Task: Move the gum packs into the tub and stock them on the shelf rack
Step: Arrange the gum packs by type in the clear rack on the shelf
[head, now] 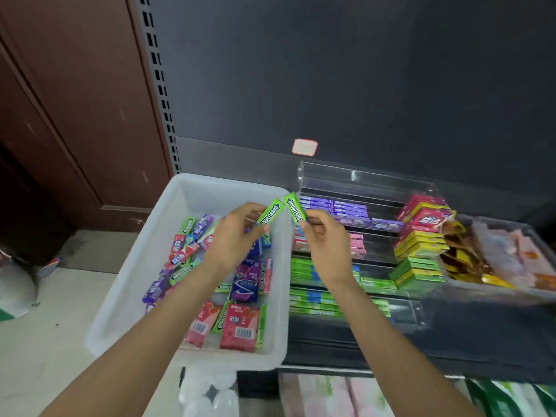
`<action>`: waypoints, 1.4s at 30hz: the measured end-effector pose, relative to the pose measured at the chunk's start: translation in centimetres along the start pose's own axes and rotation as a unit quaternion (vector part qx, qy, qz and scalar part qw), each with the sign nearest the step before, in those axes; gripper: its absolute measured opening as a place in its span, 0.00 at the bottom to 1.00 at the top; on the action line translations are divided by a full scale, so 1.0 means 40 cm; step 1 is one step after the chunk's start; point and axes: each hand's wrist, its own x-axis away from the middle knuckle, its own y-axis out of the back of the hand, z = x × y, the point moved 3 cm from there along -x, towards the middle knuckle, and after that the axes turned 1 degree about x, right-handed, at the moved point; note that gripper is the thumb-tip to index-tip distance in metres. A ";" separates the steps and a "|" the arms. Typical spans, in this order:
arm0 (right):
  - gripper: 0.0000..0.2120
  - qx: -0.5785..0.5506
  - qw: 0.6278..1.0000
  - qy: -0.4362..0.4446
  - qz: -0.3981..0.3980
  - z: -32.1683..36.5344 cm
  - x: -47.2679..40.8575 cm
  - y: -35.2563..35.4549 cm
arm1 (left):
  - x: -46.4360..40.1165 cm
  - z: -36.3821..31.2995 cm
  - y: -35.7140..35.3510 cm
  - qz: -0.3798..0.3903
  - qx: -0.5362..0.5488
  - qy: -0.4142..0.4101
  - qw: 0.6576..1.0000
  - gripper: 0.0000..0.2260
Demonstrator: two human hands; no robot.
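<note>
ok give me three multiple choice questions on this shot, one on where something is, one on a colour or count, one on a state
1. Where does the white tub sit relative to the clear acrylic rack?
A. To its left
B. On top of it
C. Behind it

2. What colour are the two gum packs held in the hands?
A. Purple
B. Green
C. Pink

3. What is the state of the two hands?
A. Both open and empty
B. Only the left holds a pack
C. Each holds one pack

Answers:
1. A: the tub stands left of the rack, side by side with it.
2. B: the left pack and the right pack are both bright green.
3. C: the left hand has its grip on one pack and the right hand pinches the other, their upper ends nearly meeting.
</note>
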 end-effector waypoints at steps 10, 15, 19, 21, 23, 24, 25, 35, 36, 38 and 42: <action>0.05 0.045 0.998 -0.040 -0.028 -0.216 0.117 0.360 | 0.110 -0.161 -0.349 0.075 0.054 0.026 0.995 0.27; 0.04 0.043 0.997 -0.060 -0.017 -0.290 0.137 0.462 | 0.108 -0.166 -0.455 0.085 -0.007 0.055 0.995 0.18; 0.05 0.055 0.997 -0.058 -0.018 -0.321 0.123 0.502 | 0.078 -0.178 -0.497 0.087 -0.037 0.046 0.994 0.13; 0.05 0.062 0.996 -0.056 -0.013 -0.333 0.111 0.514 | 0.058 -0.180 -0.515 0.074 -0.043 0.047 0.995 0.10; 0.06 0.077 0.996 -0.052 -0.007 -0.340 0.099 0.527 | 0.041 -0.178 -0.534 0.073 -0.065 0.035 0.995 0.08; 0.07 0.082 0.995 -0.050 -0.006 -0.343 0.095 0.533 | 0.035 -0.175 -0.544 0.074 -0.085 0.024 0.993 0.08; 0.07 0.085 0.995 -0.049 -0.004 -0.347 0.088 0.539 | 0.028 -0.170 -0.556 0.074 -0.106 0.010 0.992 0.09; 0.07 0.072 0.997 -0.023 0.020 -0.373 0.071 0.540 | 0.033 -0.102 -0.622 0.141 -0.239 -0.059 0.959 0.10; 0.07 0.073 0.997 -0.021 0.022 -0.373 0.070 0.538 | 0.033 -0.098 -0.622 0.149 -0.249 -0.058 0.955 0.10; 0.07 0.072 0.997 -0.017 0.025 -0.375 0.068 0.537 | 0.031 -0.088 -0.623 0.169 -0.269 -0.052 0.947 0.11; 0.07 0.062 0.998 -0.017 0.029 -0.375 0.065 0.533 | 0.028 -0.074 -0.627 0.201 -0.292 -0.039 0.934 0.13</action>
